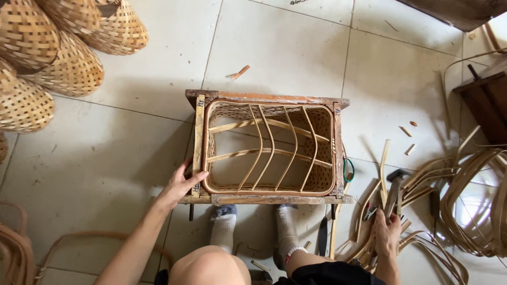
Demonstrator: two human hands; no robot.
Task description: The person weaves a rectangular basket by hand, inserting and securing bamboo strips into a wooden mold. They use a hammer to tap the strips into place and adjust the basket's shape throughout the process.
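A rectangular woven basket (269, 150) sits inside a wooden frame (266, 199) on the pale tiled floor (296, 53); the basket's rim is a smooth, rounded band of orange-brown cane; its walls are tight light weave; four bent cane ribs run front to back across its open middle, crossed by two flatter slats running side to side; the floor tiles show through the gaps between them. The frame is worn, reddish at its far rail, and hugs the basket on all four sides.

The left hand (182, 184) rests at the frame's near-left corner; the forearm comes up from below-left at a slant; the fingers lie close together and stretched out, the fingertips touching the frame's left rail and the basket's rim, gripping nothing. The right hand (387, 232) is well to the right of the frame, low to the floor; its fingers are wrapped tight around the handle of a hammer (393, 190), whose head points away from the person; a small red-handled tool (369, 212) lies just beside it.

Two socked feet (253, 224) stand just in front of the frame's near rail. Loose cane strips (470, 195) lie coiled right of the frame; finished woven baskets (58, 47) are heaped far left of it.
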